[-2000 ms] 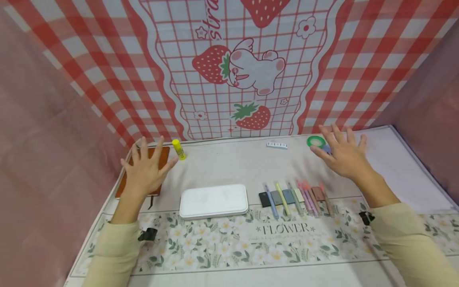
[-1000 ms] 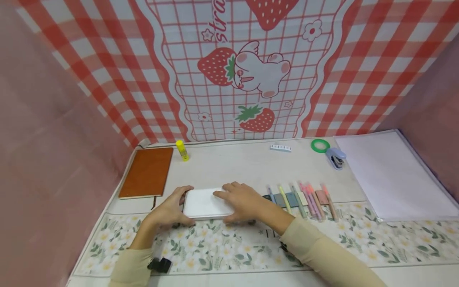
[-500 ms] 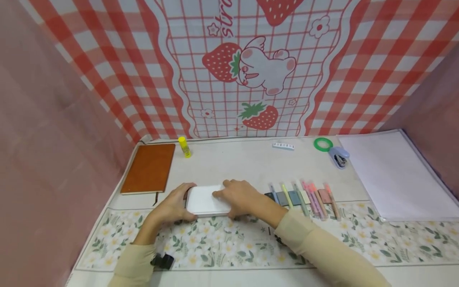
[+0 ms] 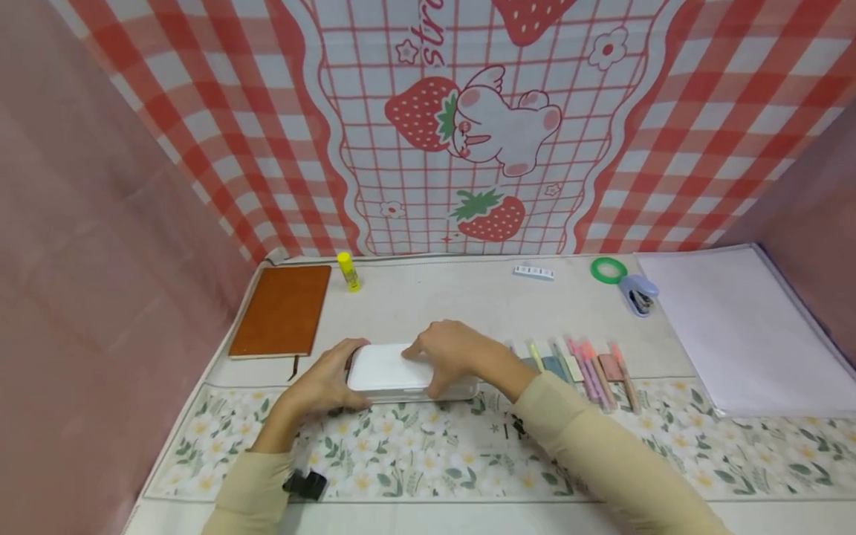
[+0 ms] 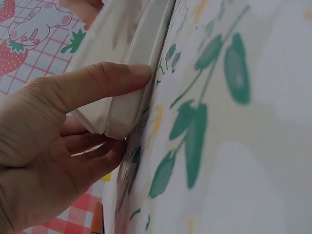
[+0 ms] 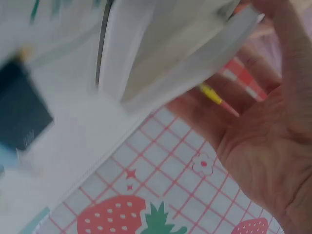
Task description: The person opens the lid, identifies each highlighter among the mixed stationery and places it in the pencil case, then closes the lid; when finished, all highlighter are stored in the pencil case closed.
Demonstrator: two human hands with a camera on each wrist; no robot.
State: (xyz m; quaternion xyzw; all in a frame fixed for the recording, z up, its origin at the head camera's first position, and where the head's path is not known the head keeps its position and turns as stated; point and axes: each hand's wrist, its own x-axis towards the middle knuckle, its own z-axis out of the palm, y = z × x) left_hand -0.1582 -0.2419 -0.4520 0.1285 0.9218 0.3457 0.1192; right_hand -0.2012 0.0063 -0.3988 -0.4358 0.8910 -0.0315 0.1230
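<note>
A white pencil case (image 4: 383, 367) lies at the middle front of the table, its lid (image 6: 200, 68) raised at the right end above the base (image 6: 121, 53). My left hand (image 4: 326, 379) grips the case's left end. In the left wrist view, the thumb (image 5: 117, 80) presses the near side while the other fingers wrap the end. My right hand (image 4: 455, 355) holds the lid near its right end, thumb at the front edge and fingers behind. A pale interior shows through the gap in the right wrist view.
Several pens (image 4: 591, 375) lie right of the case over small coloured swatches (image 4: 553, 366). Behind are a brown notebook (image 4: 284, 310), a yellow glue stick (image 4: 348, 272), a small pale block (image 4: 533, 273), green tape (image 4: 608, 270), a stapler (image 4: 638, 295) and a white sheet (image 4: 722, 327).
Both raised hands have come down and inward onto the pencil case. Its right end has opened: the lid has risen and the base now shows beneath the right hand.
</note>
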